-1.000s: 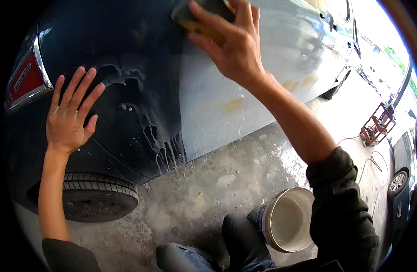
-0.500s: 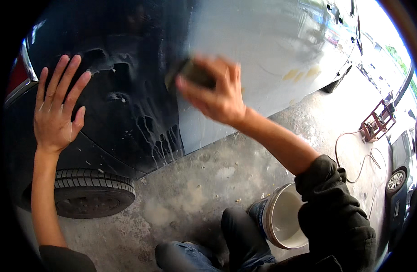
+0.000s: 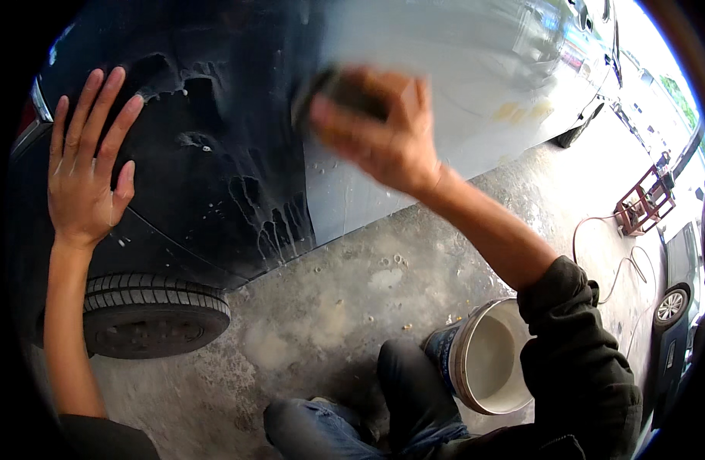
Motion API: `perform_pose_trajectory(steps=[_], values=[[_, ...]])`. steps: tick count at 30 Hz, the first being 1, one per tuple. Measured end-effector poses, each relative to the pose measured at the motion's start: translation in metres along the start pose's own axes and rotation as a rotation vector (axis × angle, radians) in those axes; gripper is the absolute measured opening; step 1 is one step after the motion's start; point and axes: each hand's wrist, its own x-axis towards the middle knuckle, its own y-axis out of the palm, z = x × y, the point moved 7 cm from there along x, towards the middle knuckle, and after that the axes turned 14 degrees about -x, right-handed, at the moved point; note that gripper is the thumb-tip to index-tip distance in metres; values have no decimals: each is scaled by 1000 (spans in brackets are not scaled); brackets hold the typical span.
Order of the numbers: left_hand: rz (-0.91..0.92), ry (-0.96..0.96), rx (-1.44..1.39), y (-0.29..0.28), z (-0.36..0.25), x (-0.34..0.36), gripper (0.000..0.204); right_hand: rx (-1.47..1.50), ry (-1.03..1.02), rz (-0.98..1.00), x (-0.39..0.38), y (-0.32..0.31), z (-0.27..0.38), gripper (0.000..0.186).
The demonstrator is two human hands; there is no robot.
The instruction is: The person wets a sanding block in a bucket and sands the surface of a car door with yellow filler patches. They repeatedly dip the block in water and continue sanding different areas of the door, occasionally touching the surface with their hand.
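Observation:
My left hand lies on the dark car panel with its fingers spread, and it holds nothing. At the border between dark paint and the grey panel, my right hand grips a dark sanding block against the bodywork. Motion blurs both block and fingers, so the block's underside is hidden. Whitish, wet-looking streaks run down the dark panel between my hands. Yellowish patches mark the grey panel to the right.
A bucket with pale liquid stands on the concrete floor beside my right knee. The car's wheel is below my left hand. Farther right are a reddish metal frame, a hose and another car.
My right hand and the block have shifted slightly right and up along the panel. My left hand stays flat on the dark paint, while the whole view has tilted a little.

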Motion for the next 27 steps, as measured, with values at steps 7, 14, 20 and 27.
perform_pose_trajectory(steps=[7,14,20,27], values=[[-93,-23,-25,7,-7,9,64,-7,-38,84,-50,-1,9,53],[-33,0,15,4,-1,1,63,-5,192,-126,18,-1,-4,50],[-30,17,4,1,2,5,62,46,37,53,-35,-3,11,49],[-40,22,30,-7,1,10,61,71,154,-22,-51,-2,8,54]])
